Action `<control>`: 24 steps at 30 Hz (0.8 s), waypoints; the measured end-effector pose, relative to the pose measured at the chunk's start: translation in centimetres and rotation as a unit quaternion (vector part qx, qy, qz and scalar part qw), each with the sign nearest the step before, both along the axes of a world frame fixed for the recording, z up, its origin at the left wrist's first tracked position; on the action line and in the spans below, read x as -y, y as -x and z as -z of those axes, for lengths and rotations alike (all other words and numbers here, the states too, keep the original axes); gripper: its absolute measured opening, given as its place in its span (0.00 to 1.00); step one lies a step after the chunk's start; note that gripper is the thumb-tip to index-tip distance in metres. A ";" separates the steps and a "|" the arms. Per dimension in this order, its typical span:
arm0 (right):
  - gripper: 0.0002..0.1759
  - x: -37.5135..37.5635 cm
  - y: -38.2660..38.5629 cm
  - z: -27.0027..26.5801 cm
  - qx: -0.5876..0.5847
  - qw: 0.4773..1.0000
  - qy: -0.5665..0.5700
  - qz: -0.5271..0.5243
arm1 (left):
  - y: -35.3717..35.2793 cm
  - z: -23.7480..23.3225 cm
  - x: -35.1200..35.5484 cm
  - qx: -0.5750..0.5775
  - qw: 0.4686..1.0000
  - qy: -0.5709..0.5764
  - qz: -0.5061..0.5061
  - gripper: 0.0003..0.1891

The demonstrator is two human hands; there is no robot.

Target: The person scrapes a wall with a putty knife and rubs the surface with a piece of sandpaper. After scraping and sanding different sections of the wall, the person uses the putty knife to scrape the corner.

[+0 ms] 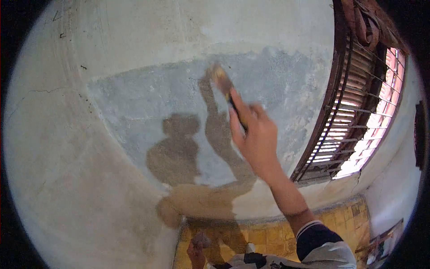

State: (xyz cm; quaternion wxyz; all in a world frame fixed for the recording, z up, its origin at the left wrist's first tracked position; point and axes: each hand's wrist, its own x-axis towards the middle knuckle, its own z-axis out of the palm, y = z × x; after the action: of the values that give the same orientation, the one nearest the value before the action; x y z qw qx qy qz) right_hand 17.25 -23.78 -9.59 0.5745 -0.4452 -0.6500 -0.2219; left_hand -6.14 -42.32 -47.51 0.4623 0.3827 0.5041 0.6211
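Note:
My right hand [260, 139] is raised in front of the wall, its fingers wrapped round the dark handle of a paintbrush [221, 80]. The brush tilts up and to the left, and its light bristles are at or very close to the upper part of a blue-grey patch [148, 96] on the wall. Motion blurs the bristle tips. Low in the view, my left hand [195, 254] is down near my body, closed on a small greyish thing [204, 240] whose kind I cannot make out.
Pale, stained wall [134, 31] surrounds the patch, with a corner to the left. At right is a barred, louvred window [340, 116] with a dark frame. Yellow floor tiles [268, 237] lie below. My shadow [174, 152] falls across the wall.

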 end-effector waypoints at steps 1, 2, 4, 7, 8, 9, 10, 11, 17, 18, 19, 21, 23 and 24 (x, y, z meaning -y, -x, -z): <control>0.28 1.2 -0.6 2.9 -0.001 0.999 0.025 -0.042 | -0.5 -1.2 -0.7 -0.016 1.000 -0.013 -0.015 0.20; 0.31 2.5 -1.2 5.8 0.000 0.995 0.050 -0.084 | -1.1 -2.3 -1.5 -0.031 0.999 -0.026 -0.031 0.21; 0.33 6.2 -2.5 10.5 -0.043 0.961 0.215 -0.168 | -1.8 -4.0 -2.6 -0.063 0.995 -0.048 -0.061 0.21; 0.22 8.5 -4.7 19.5 -0.123 0.913 0.326 -0.214 | -2.2 -5.4 -4.4 -0.117 0.984 -0.083 -0.103 0.21; 0.21 9.0 -5.8 23.1 -0.127 0.914 0.322 -0.212 | -1.7 -5.0 -5.4 -0.124 0.981 -0.098 -0.114 0.22; 0.20 9.4 -7.0 26.1 -0.131 0.916 0.318 -0.208 | -0.7 -3.9 -7.0 -0.130 0.977 -0.113 -0.125 0.22; 0.19 10.3 -8.1 27.4 -0.122 0.919 0.324 -0.191 | -0.2 -3.0 -8.5 -0.136 0.973 -0.128 -0.137 0.23; 0.18 11.4 -9.1 28.4 -0.114 0.920 0.331 -0.175 | 0.0 -2.5 -9.8 -0.157 0.965 -0.115 -0.174 0.23; 0.15 12.3 -14.3 27.9 -0.227 0.855 0.422 -0.197 | -5.8 -9.9 -15.3 -0.062 0.979 -0.101 -0.164 0.22; 0.14 11.3 -14.8 27.3 -0.249 0.850 0.413 -0.211 | -7.2 -8.6 -16.4 -0.028 0.975 -0.136 -0.175 0.22; 0.14 10.1 -15.6 26.6 -0.228 0.861 0.384 -0.245 | -7.6 -6.9 -17.7 0.007 0.967 -0.173 -0.187 0.22; 0.12 7.0 -16.9 24.8 -0.186 0.874 0.322 -0.314 | -5.6 4.5 -20.0 0.166 0.927 -0.295 -0.159 0.23; 0.11 3.8 -16.7 20.5 -0.157 0.842 0.311 -0.411 | -10.2 -0.4 -18.1 0.123 0.958 -0.193 -0.172 0.23; 0.13 1.9 -16.8 17.6 -0.058 0.854 0.274 -0.439 | -12.4 -3.3 -16.7 0.102 0.969 -0.139 -0.176 0.23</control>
State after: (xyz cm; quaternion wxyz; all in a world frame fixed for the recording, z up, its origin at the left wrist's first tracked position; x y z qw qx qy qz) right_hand 34.10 -25.69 -27.22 0.5035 -0.2656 -0.7776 0.2669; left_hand 6.31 -25.66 -44.20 0.3370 0.2829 0.4220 0.7927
